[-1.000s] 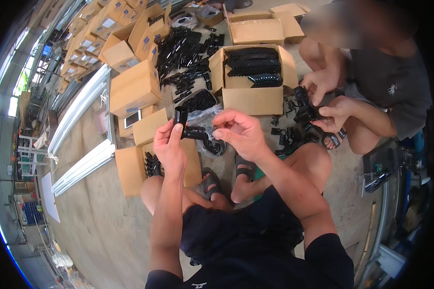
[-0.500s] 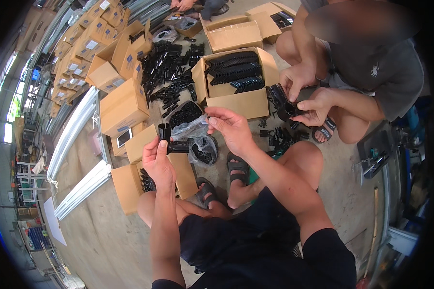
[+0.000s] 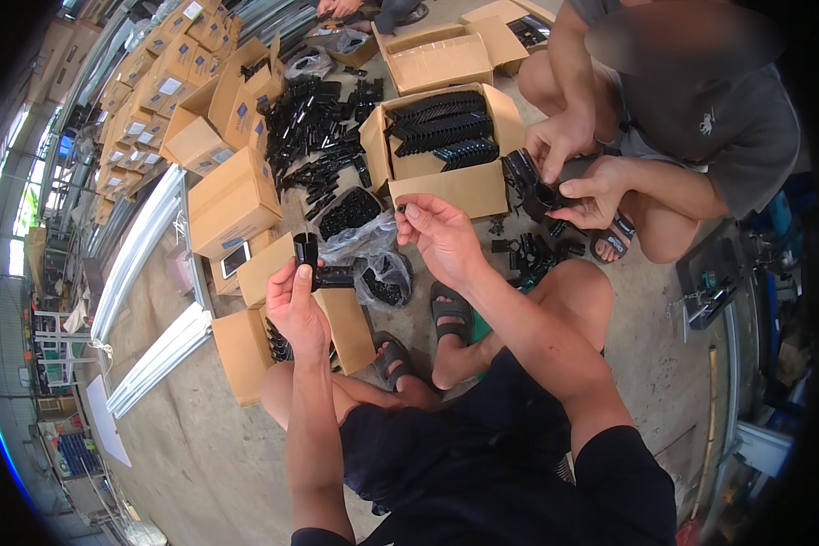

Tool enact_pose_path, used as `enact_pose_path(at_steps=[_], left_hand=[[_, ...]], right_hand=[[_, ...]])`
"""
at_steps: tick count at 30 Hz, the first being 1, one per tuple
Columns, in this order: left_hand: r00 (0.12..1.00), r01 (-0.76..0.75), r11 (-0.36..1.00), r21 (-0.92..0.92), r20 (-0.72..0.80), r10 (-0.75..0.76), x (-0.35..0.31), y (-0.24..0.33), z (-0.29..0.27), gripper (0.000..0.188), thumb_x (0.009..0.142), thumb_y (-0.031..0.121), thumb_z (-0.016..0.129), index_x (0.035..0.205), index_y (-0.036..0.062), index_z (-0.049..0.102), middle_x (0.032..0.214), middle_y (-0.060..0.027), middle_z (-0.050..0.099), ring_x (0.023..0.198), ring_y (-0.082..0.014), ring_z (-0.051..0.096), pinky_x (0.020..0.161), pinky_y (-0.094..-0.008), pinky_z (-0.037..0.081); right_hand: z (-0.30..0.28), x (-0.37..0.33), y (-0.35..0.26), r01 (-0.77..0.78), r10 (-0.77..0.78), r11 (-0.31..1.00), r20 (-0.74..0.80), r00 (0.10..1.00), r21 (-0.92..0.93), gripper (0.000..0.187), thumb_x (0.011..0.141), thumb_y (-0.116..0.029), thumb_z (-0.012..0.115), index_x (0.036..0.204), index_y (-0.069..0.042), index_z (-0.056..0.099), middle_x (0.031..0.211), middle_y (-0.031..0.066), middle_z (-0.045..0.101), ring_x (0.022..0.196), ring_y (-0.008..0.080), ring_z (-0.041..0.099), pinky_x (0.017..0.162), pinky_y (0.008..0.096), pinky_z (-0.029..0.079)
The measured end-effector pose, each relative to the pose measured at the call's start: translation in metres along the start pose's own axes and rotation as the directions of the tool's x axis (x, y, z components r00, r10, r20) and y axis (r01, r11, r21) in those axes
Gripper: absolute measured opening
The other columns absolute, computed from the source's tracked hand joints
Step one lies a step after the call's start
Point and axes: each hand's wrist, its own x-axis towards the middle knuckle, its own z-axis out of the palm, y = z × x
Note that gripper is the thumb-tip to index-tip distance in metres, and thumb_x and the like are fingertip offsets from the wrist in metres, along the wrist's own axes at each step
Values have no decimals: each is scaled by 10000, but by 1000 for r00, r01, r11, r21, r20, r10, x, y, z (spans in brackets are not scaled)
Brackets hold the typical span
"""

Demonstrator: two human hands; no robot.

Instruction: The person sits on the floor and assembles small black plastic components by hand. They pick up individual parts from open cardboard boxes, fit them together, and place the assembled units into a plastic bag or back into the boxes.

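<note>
My left hand (image 3: 300, 308) grips a black T-shaped pipe fitting (image 3: 333, 277), with one tube end pointing up and a branch pointing right. To its right, my right hand (image 3: 444, 238) is raised, pinching a small dark piece (image 3: 401, 208) between thumb and fingertips; its exact kind is too small to tell. Just below and beyond that hand lie clear plastic bags of small black parts, one bag (image 3: 384, 280) near my feet and another bag (image 3: 350, 213) farther off. An open carton (image 3: 350, 332) with black parts inside stands below my left hand.
Beyond my hands, a large open carton (image 3: 455, 196) holds rows of black fittings, beside a loose heap of black fittings (image 3: 309, 123). A co-worker (image 3: 692, 136) at the right handles a black fitting. Left are stacked cartons (image 3: 168, 77), a phone (image 3: 235, 261) and metal profiles (image 3: 159, 359).
My right hand has moved slightly right and up, away from the bags, and a small dark piece now shows at its fingertips. The fitting in my left hand has tilted slightly.
</note>
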Motion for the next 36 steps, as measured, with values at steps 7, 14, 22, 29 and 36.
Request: enact_pose_path(at_steps=[7, 14, 22, 29, 36], left_hand=[[1000, 8, 1000, 21, -1, -8, 1, -1, 0, 190, 971, -62, 630, 1160, -52, 615, 1080, -181, 722, 958, -234, 708, 933, -360, 557], [999, 35, 999, 10, 6, -35, -1, 0, 1, 192, 981, -52, 618, 1172, -45, 606, 1089, -176, 708, 960, -232, 693, 930, -366, 557], [996, 90, 996, -22, -16, -90, -2, -1, 6, 180, 1001, -22, 600, 1181, -38, 606, 1097, -160, 700, 950, -231, 684, 926, -384, 562], [990, 142, 989, -52, -10, -143, -1, -14, -12, 205, 1012, 76, 632, 1204, 6, 614, 1135, -172, 698, 1007, -253, 678, 965, -416, 533], [994, 113, 986, -124, 7, -113, -3, -7, 14, 181, 976, -22, 649, 1155, -23, 623, 1081, -153, 720, 970, -226, 702, 936, -359, 549]], right_hand=[[1, 1, -2, 16, -17, 999, 24, 1000, 33, 256, 1017, -101, 640, 1238, 26, 665, 967, 59, 666, 864, 129, 615, 781, 296, 530], [1, 0, -1, -13, 12, 1000, 54, 998, 15, 237, 1033, -132, 620, 1223, 5, 657, 944, 18, 617, 853, 112, 585, 786, 302, 530], [2, -4, -3, -27, 28, 1000, 34, 999, -8, 228, 996, -85, 661, 1205, 7, 654, 1038, 85, 671, 919, 172, 659, 825, 351, 587], [8, -4, 13, -80, 82, 992, 16, 997, -98, 258, 983, -30, 652, 1236, 23, 655, 1054, 137, 715, 911, 227, 716, 844, 362, 617], [28, -9, 20, -79, 76, 981, -26, 997, -176, 255, 972, -77, 694, 1201, 28, 659, 988, 92, 720, 849, 146, 673, 804, 309, 568]])
